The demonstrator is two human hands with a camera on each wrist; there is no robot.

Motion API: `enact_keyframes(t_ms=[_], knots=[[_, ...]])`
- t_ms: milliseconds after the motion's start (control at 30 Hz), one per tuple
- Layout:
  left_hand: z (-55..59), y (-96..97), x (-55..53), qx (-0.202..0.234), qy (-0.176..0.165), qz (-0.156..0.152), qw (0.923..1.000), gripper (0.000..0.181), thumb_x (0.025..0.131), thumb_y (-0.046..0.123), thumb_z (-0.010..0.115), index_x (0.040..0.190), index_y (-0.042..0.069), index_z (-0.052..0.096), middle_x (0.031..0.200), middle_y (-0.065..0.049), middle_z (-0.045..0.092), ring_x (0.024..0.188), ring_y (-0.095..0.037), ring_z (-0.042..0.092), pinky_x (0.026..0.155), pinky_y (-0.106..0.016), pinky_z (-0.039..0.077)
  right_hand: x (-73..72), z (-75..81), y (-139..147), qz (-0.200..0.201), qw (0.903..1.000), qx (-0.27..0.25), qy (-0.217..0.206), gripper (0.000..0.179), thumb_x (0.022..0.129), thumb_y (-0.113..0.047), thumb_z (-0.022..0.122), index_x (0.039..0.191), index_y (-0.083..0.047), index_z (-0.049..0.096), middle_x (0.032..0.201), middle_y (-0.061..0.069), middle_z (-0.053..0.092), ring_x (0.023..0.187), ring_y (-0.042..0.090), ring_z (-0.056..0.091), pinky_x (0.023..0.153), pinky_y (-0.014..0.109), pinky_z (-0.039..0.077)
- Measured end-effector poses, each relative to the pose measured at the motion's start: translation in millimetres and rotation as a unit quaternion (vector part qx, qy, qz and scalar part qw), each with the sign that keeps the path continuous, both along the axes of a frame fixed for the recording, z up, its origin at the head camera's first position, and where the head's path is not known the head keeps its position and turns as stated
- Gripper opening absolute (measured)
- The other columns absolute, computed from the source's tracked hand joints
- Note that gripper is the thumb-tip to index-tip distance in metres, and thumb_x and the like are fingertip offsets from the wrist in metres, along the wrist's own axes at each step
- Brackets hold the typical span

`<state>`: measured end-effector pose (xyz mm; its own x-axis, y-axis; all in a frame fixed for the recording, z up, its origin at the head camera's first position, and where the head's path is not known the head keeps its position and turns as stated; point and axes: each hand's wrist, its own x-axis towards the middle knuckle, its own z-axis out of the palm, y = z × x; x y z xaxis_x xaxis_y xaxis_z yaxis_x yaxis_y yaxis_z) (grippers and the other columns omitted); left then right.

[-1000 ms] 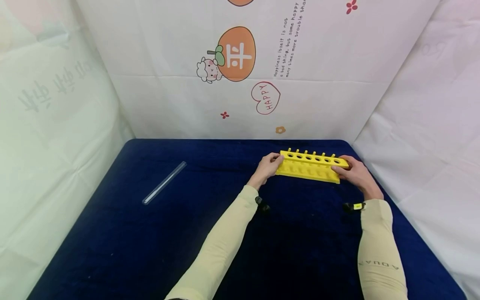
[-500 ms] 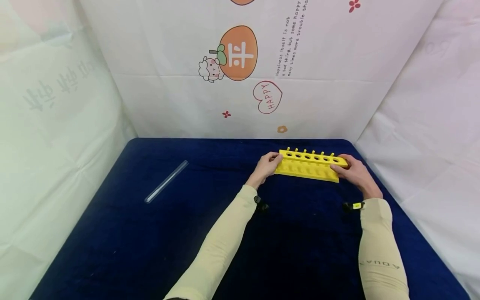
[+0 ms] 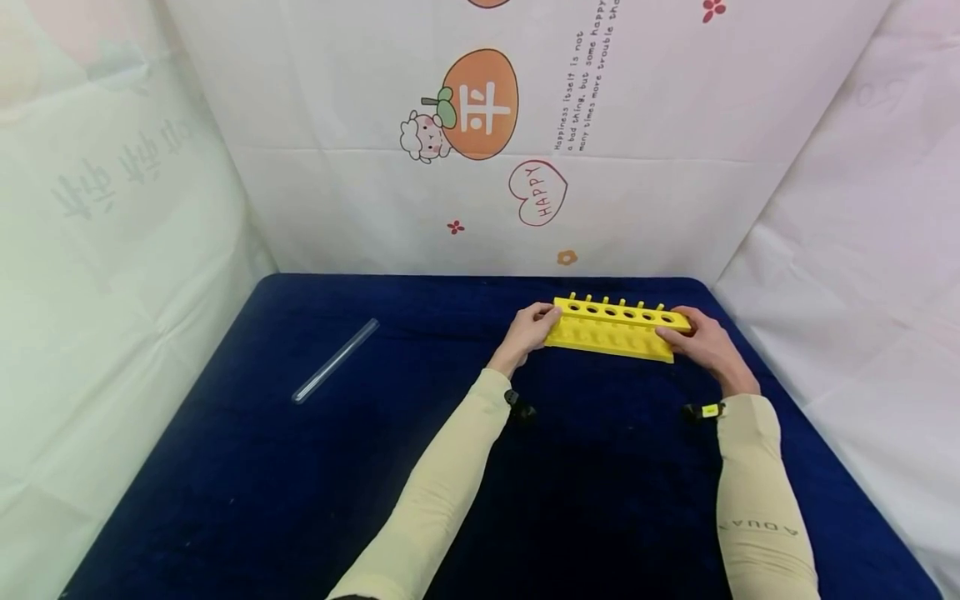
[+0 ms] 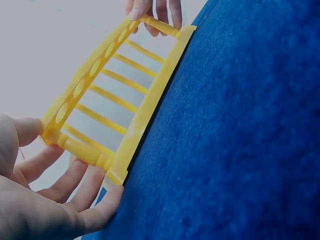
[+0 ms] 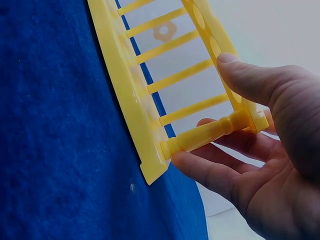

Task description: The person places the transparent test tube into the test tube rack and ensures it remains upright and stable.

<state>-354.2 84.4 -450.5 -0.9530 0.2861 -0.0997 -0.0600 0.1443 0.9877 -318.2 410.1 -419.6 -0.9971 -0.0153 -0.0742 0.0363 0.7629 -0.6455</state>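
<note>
A yellow test tube rack stands upright toward the back right of the table, its top bar pierced by a row of round holes and several pegs rising behind. My left hand grips its left end, thumb at the top bar and fingers along the end post. At the other end my right hand holds the rack, thumb on the top bar and fingers around the post. Far to the left of both hands a clear glass test tube lies slanted on the cloth.
A dark blue velvety cloth covers the table. White printed fabric walls rise at the back and along both sides. Small black devices are strapped at both wrists.
The rack, still held at both ends, has shifted very slightly left with both hands. The whole view has drifted a little; the test tube lies as before.
</note>
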Motion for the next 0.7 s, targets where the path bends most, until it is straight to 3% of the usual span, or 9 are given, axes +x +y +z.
enact_keyframes(t_ms=[700], knots=[[0.1,-8.0,0.0,0.008,-0.006,0.008,0.9999,0.046,0.097,0.051,0.056,0.135,0.026,0.058,0.126,-0.002,0.062,0.113,-0.024,0.063,0.094,-0.045,0.054,-0.9,-0.9,-5.8,0.008,0.9997,0.021,0.006,0.087,0.093,-0.059,0.055,0.153,-0.003,0.026,0.136,0.029,0.048,0.108,0.038,0.059,0.091,0.05,0.05]])
